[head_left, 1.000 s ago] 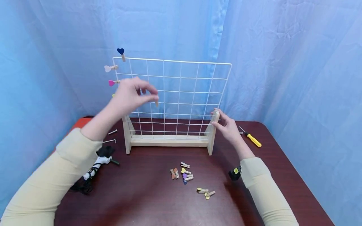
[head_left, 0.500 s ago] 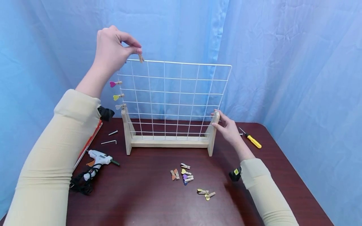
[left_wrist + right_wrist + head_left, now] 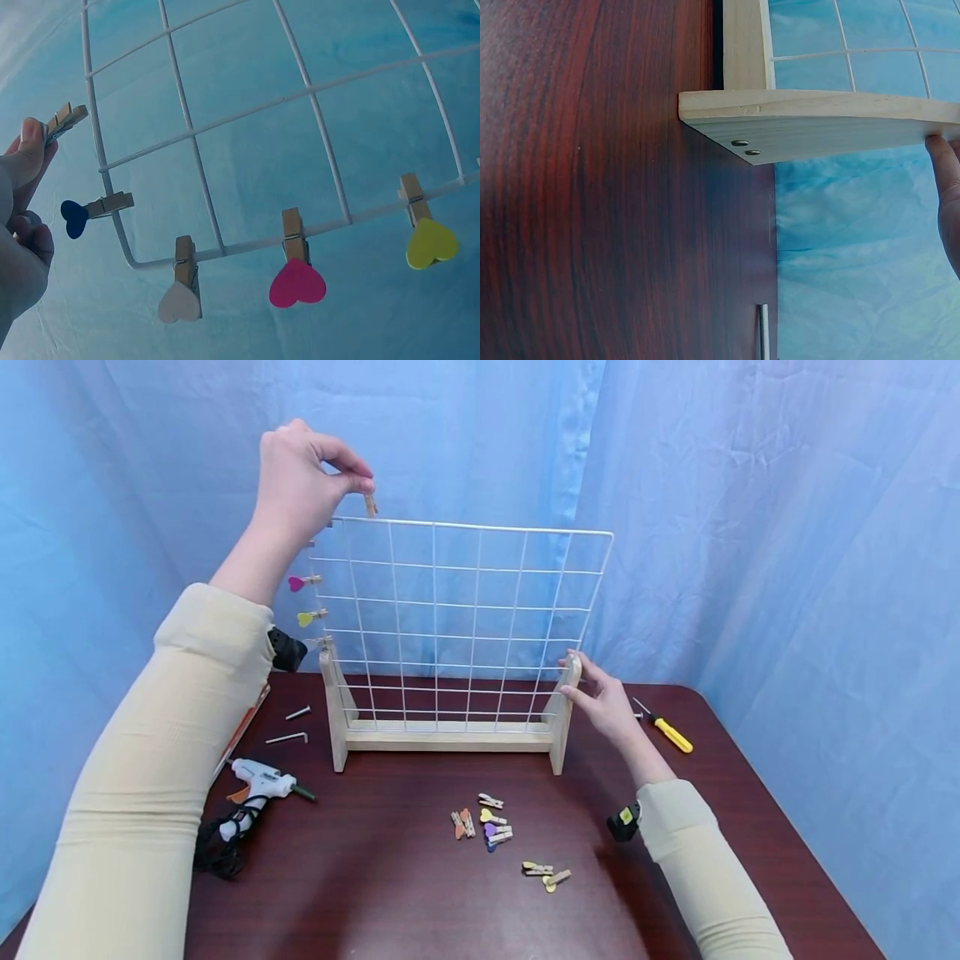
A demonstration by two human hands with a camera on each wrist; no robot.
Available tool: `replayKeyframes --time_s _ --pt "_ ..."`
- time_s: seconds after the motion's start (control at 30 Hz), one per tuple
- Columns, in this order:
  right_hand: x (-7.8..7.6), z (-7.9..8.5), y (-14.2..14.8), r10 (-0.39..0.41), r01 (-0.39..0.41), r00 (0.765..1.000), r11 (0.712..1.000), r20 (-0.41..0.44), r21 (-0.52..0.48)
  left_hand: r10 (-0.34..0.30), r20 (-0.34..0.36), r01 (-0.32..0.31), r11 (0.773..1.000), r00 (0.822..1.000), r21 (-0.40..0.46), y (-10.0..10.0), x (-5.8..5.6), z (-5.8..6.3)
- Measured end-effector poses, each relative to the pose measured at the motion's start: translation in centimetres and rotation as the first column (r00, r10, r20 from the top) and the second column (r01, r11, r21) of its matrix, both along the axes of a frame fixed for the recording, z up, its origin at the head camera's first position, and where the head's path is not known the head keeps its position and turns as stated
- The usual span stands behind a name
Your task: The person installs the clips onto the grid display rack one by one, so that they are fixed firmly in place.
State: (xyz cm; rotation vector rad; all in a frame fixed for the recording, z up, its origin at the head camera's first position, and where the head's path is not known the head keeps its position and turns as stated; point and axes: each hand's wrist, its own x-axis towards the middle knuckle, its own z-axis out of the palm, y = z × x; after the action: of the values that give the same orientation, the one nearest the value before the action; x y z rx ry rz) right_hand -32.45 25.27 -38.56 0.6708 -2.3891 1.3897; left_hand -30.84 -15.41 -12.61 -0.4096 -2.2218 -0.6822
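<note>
My left hand [image 3: 295, 481] pinches a small wooden clothespin [image 3: 371, 505] between thumb and fingertips, just above the top wire of a white wire grid [image 3: 474, 567]. In the left wrist view that clothespin's free end points at the wire, and its other end is hidden by the fingers. Clipped along the grid's corner are clothespins with a navy heart [image 3: 74, 219], a white heart [image 3: 180, 303], a pink heart [image 3: 298, 284] and a yellow heart [image 3: 433, 244]. My right hand [image 3: 606, 700] holds the right upright [image 3: 565, 714] of the grid's wooden stand, thumb in front.
Several loose heart clothespins [image 3: 495, 829] lie on the dark red table [image 3: 420, 893], with more yellow ones [image 3: 551, 878] nearer me. At left are a white glue gun [image 3: 258, 781] with its cord, a hex key [image 3: 288, 737] and a bolt [image 3: 297, 712]. A yellow screwdriver [image 3: 672, 735] lies at right.
My left hand has risen from in front of the grid to its top edge with the clothespin, then lifted slightly off the top wire. The right hand has stayed on the upright.
</note>
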Motion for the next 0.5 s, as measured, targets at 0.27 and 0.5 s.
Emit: replayKeyframes --time_s 0.27,0.5 --pt "0.5 0.4 -0.2 0.002 -0.002 1.0 1.0 0.004 -0.002 -0.019 0.044 0.02 0.999 0.999 -0.04 0.1 -0.2 -1.0" --pt "2.1 2.0 -1.1 0.017 -0.016 1.0 0.999 0.02 -0.03 -0.029 0.052 0.031 0.998 0.998 -0.046 0.0 0.5 -1.2"
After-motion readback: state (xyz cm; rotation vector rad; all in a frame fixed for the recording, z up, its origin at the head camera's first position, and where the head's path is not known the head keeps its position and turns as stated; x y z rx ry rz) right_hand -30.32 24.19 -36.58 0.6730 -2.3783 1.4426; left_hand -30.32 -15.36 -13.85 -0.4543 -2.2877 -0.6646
